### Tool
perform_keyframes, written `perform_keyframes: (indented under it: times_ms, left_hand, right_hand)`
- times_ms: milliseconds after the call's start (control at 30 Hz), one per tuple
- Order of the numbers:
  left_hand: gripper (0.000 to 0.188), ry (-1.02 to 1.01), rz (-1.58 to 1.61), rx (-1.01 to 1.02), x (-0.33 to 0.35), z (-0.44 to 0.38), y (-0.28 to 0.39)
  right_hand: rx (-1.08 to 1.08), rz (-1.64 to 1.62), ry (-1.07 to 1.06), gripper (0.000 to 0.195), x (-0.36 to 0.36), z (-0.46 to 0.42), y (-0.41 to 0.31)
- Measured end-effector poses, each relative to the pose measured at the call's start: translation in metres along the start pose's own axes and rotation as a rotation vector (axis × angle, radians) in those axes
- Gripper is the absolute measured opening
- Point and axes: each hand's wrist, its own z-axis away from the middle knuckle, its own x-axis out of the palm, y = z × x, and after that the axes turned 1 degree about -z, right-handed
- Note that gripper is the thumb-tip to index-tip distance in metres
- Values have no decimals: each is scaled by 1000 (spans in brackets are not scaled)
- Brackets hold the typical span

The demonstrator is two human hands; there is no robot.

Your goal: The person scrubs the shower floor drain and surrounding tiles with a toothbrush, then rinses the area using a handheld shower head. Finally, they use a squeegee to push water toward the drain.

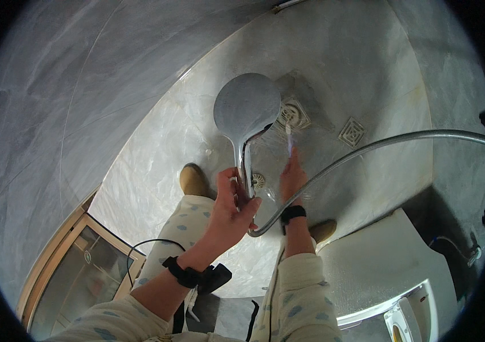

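My left hand [232, 205] grips the handle of a chrome shower head [247, 104]. Its round back faces up at me, and a fan of water shows beside it on the wet floor. From the handle's lower end a grey flexible shower hose [353, 151] arcs over my right wrist towards the right rim. My right hand [294, 175] is closed around a slim brush with a purple handle [290, 143]. The brush tip points at a square floor drain [294, 114] and appears to touch it. A small round drain strainer [258, 181] lies between my hands, partly behind the shower handle.
Another square drain cover [352, 132] is set in the grey tiled floor [366, 85] to the right. A white fixture [379, 265] stands at lower right. At lower left is a wood-toned framed glass panel [84, 260]. A thin black cable [148, 240] loops near my left leg.
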Motion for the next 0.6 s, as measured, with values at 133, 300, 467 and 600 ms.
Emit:
perform_keyframes:
  times_ms: [133, 300, 467, 600]
  left_hand:
    - [56, 31, 3, 37, -3, -2, -3]
    - [57, -1, 40, 30, -9, 0, -5]
    - [57, 12, 5, 29, -4, -2, -5]
    - [58, 40, 7, 40, -9, -1, -11]
  right_hand:
    - [10, 102, -87, 45, 3, -34, -20]
    - [-10, 54, 3, 48, -14, -16, 17]
    - [-1, 116, -107, 43, 12, -37, 6]
    - [175, -102, -69, 36, -20, -27, -13]
